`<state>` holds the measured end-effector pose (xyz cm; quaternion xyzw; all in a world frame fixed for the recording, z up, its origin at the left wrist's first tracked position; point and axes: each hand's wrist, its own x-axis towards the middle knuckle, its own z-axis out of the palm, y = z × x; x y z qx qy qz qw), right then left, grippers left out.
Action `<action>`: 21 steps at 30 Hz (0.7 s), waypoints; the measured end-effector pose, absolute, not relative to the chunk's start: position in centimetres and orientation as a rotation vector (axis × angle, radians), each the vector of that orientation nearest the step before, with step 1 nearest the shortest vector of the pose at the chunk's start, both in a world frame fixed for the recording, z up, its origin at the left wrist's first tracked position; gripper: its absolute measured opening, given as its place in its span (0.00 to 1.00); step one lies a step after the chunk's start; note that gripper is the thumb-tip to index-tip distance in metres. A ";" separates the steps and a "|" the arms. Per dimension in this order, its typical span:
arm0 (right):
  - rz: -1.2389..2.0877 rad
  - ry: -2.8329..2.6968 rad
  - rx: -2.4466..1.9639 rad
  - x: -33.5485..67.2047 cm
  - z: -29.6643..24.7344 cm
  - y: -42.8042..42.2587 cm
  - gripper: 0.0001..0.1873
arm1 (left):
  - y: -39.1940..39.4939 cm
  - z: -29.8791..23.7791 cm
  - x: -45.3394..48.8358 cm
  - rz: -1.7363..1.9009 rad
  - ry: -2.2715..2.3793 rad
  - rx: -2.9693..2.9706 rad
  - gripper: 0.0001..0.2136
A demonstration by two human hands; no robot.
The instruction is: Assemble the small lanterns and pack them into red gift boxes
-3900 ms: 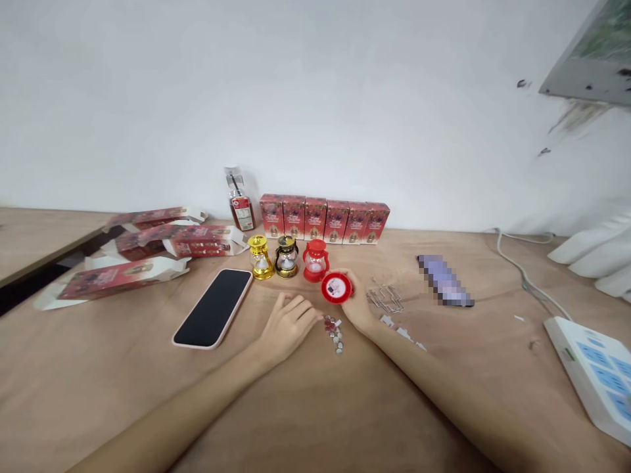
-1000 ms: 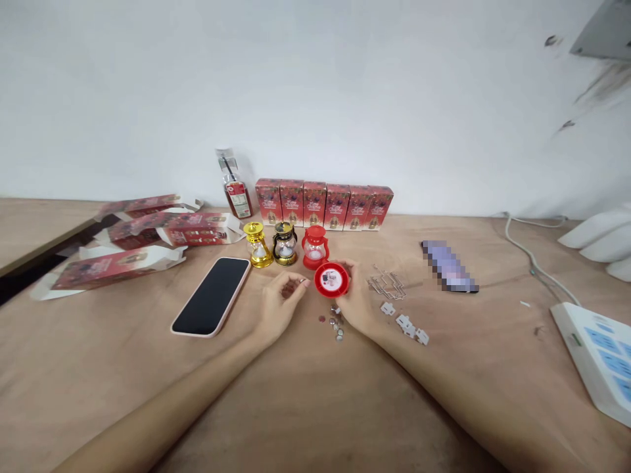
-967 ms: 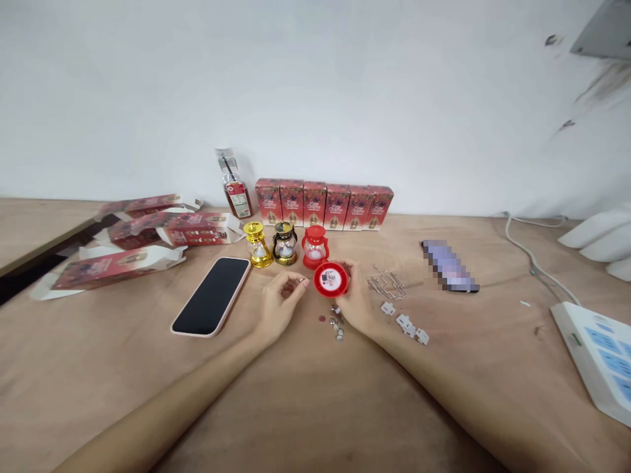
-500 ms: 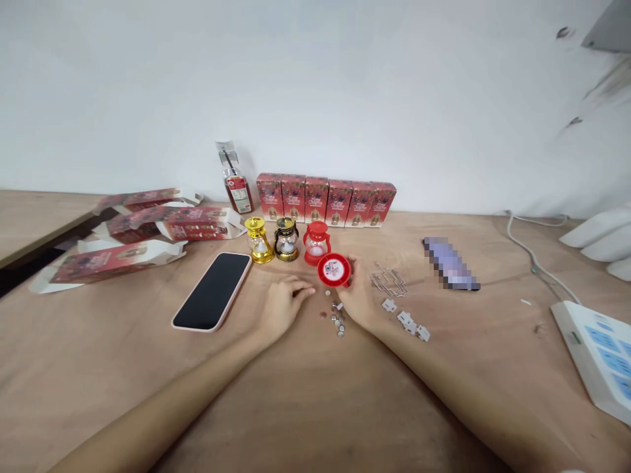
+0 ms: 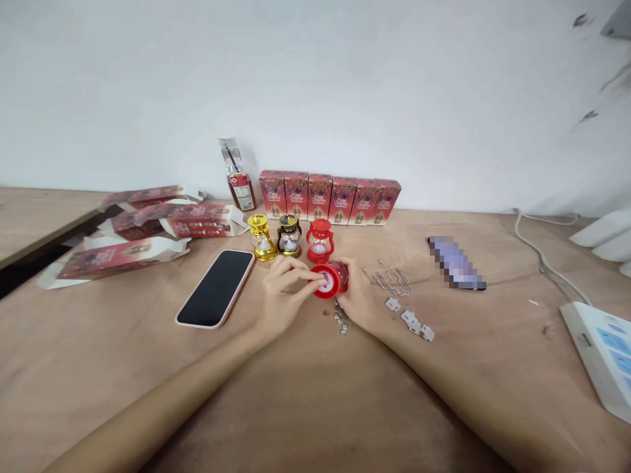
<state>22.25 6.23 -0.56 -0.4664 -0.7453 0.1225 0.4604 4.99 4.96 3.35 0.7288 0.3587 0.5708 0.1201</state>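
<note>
My right hand [image 5: 359, 299] grips a small red toy lantern [image 5: 329, 280] tipped on its side, its round base turned toward my left hand. My left hand [image 5: 284, 289] is pinched, fingertips pressed against that base; whether they hold something tiny I cannot tell. Several small button cells [image 5: 339, 320] lie on the wooden table [image 5: 305, 407] just below the lantern. Behind it stand a gold lantern [image 5: 260, 238], a black lantern [image 5: 288, 236] and a red lantern [image 5: 320, 240], all upright.
A black phone [image 5: 215, 288] lies left of my hands. Red boxes [image 5: 329, 198] line the wall, with a packet [image 5: 238, 184] beside them and opened boxes [image 5: 148, 233] lying at the left. Wire handles [image 5: 389, 280] and white clips [image 5: 410, 318] lie right. A power strip [image 5: 599, 355] sits far right.
My left hand rose from the table to the lantern's base. My right hand tipped the lantern so that its base faces left. The view drifted slightly.
</note>
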 end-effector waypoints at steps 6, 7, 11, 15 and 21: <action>0.252 -1.854 -1.130 22.3 -0.6 6.2 0.23 | 5.5 3.1 4.7 1.588 1.082 2.173 0.04; 0.252 -1.852 -1.128 22.3 -0.6 6.2 0.23 | 5.5 3.1 4.6 1.575 1.084 2.185 0.04; 0.295 -1.831 -1.135 22.2 -0.5 6.1 0.23 | 5.2 3.7 4.6 1.516 1.108 2.183 0.08; 0.372 -1.729 -1.138 22.2 -0.6 6.2 0.26 | 5.3 3.2 4.7 1.581 1.180 1.976 0.11; 0.438 -1.563 -1.183 22.1 -1.2 6.9 0.23 | 6.4 0.9 4.7 1.052 1.343 2.160 0.09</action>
